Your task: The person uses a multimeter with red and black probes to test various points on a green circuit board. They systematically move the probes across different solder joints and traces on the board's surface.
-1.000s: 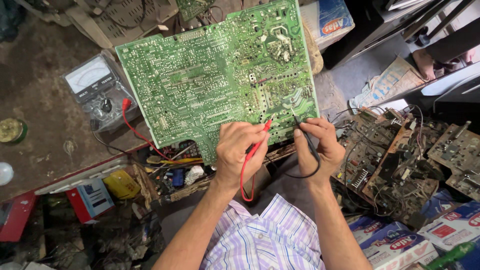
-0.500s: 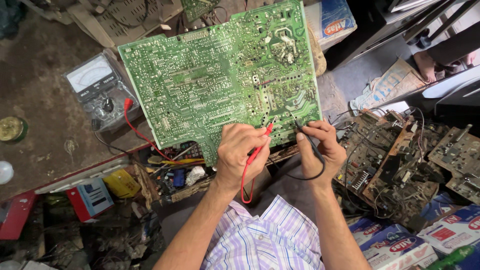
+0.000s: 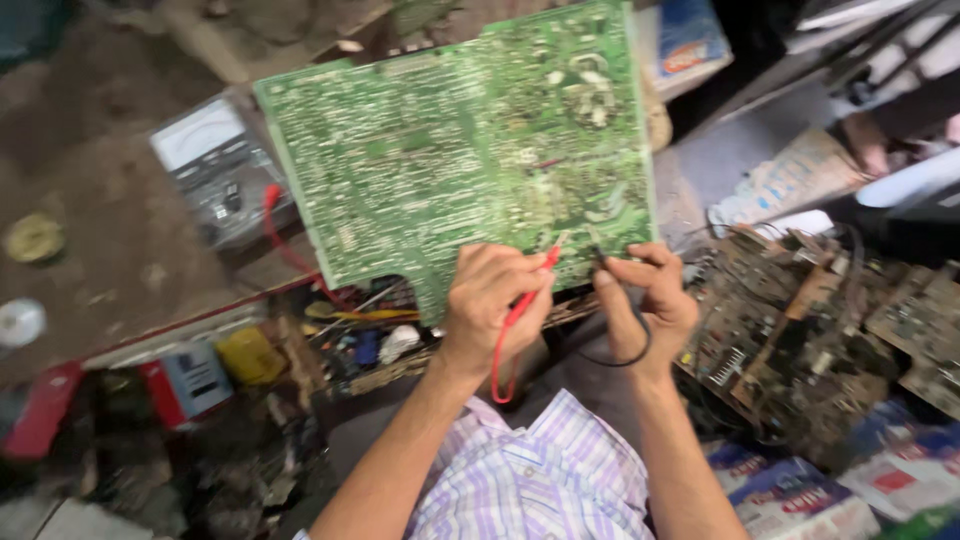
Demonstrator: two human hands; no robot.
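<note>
Big green circuit board (image 3: 460, 160), solder side up, tilted; left hand (image 3: 490, 300) pinches red probe (image 3: 530, 285) w/ tip on it. Right hand (image 3: 650, 300) grips black probe (image 3: 600, 262).

Bare forearms; a shirt (image 3: 545, 480), seemingly white with purple-blue checked stripes.

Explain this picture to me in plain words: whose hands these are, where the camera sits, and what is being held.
The camera sits on a person's head and looks down, so both hands are that person's own. The left hand holds a red probe and the right hand a black probe, both tips against a large green circuit board. A red wire runs to a grey meter behind the board. Old circuit boards are heaped at the right, and small tools lie below the board.
</note>
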